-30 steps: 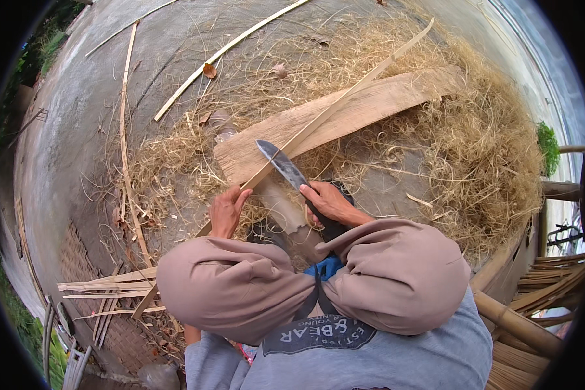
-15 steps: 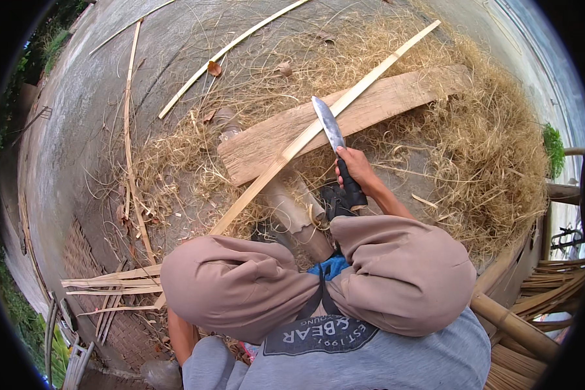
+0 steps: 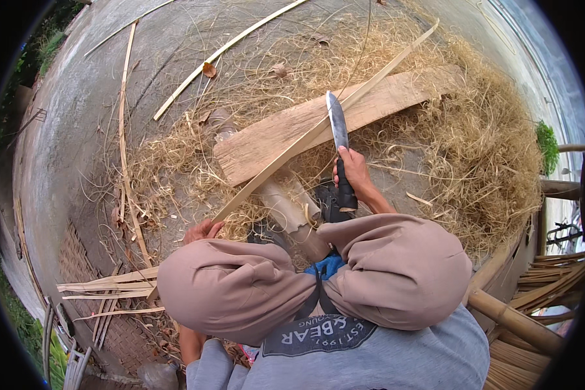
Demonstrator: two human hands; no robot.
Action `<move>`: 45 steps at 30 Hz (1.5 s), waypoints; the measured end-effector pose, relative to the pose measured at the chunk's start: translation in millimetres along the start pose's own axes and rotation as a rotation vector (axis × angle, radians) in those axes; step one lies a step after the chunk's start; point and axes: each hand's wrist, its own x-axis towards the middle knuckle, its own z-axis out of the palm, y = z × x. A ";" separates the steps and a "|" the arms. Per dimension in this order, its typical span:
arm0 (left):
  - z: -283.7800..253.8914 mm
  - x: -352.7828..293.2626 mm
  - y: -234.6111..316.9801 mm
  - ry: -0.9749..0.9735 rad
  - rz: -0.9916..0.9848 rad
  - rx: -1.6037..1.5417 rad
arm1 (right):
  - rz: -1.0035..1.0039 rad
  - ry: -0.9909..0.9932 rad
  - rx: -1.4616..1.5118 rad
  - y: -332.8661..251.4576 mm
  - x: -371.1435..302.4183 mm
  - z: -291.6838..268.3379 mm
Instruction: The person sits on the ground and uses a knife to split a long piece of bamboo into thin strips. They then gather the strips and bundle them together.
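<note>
A large knife (image 3: 338, 123) with a dark handle is in my right hand (image 3: 353, 171), fingers wrapped round the grip. Its blade points away from me and meets a long pale bamboo strip (image 3: 276, 164). That strip runs slantwise from near my left knee to the far right, lying across a wide wooden board (image 3: 390, 99). Beside the knee, my left hand (image 3: 203, 231) is closed on the strip's near end; the knee hides part of this hand. Under the board's near side a thick brownish bamboo piece (image 3: 279, 205) slopes toward me.
Curly shavings (image 3: 487, 149) heap round the board, thickest at the right. Several split strips (image 3: 110, 286) lie by my left knee, and another long strip (image 3: 224, 49) rests on the concrete beyond. A bamboo pole (image 3: 517, 322) and bundled strips (image 3: 556, 286) are at the right.
My left hand has come into view beside the left knee, on the strip's near end. The strip looks narrower, as if turned. The knife has shifted slightly right and stands more upright.
</note>
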 end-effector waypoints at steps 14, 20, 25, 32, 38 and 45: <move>0.0 -1.4 -34.2 -0.368 -0.169 -0.179 | -0.177 0.144 0.221 -61.2 19.3 -96.0; -22.6 -22.5 -31.3 -0.407 -0.183 -0.261 | -0.293 0.359 0.374 -76.6 48.7 -151.4; -0.2 53.4 16.5 -0.375 0.109 -0.242 | -0.592 0.474 -0.748 -29.5 24.7 -118.4; 51.6 80.0 103.7 -0.512 0.054 -0.362 | -0.228 0.345 -0.745 16.1 12.7 -54.1; 62.4 64.7 117.7 -0.139 0.290 -0.139 | -0.850 -0.052 -0.983 41.8 -42.3 -23.5; 44.4 44.1 99.2 -0.124 0.216 -0.138 | -0.863 -0.155 -1.081 29.8 -24.7 -39.1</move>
